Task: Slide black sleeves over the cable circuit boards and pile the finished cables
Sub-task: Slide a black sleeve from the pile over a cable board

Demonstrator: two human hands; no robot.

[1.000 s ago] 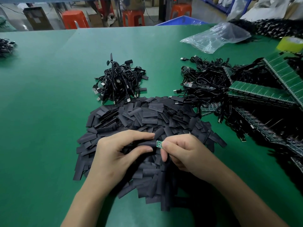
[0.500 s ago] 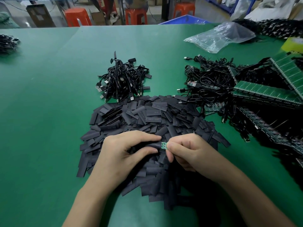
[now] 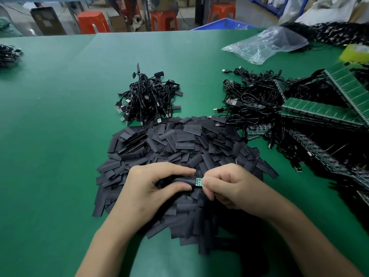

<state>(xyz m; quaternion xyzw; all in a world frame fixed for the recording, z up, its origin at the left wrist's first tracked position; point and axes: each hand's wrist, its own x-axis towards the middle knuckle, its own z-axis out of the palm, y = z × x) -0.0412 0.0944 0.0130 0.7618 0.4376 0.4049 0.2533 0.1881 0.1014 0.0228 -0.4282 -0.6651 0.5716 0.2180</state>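
My left hand [image 3: 153, 186] pinches a black sleeve [image 3: 184, 180] between thumb and forefinger. My right hand [image 3: 229, 186] pinches a small green circuit board [image 3: 199, 181] whose left end sits in the sleeve's mouth. Both hands hover over a wide heap of loose black sleeves [image 3: 179, 144]. A pile of sleeved cables [image 3: 147, 96] lies beyond the heap. To the right lies a tangle of bare cables [image 3: 253, 98] with exposed boards. The cable attached to the held board is hidden under my right hand.
Green panel strips of circuit boards [image 3: 319, 112] fan out at the right edge of the green table [image 3: 60, 126]. A clear plastic bag [image 3: 267, 44] and a yellow tape roll [image 3: 355, 51] lie at the back right. Another small cable bundle [image 3: 9, 54] sits far left.
The hands stay together over the heap; the sleeve and board remain mated with a short green end showing. The view has shifted slightly; no other clear movement.
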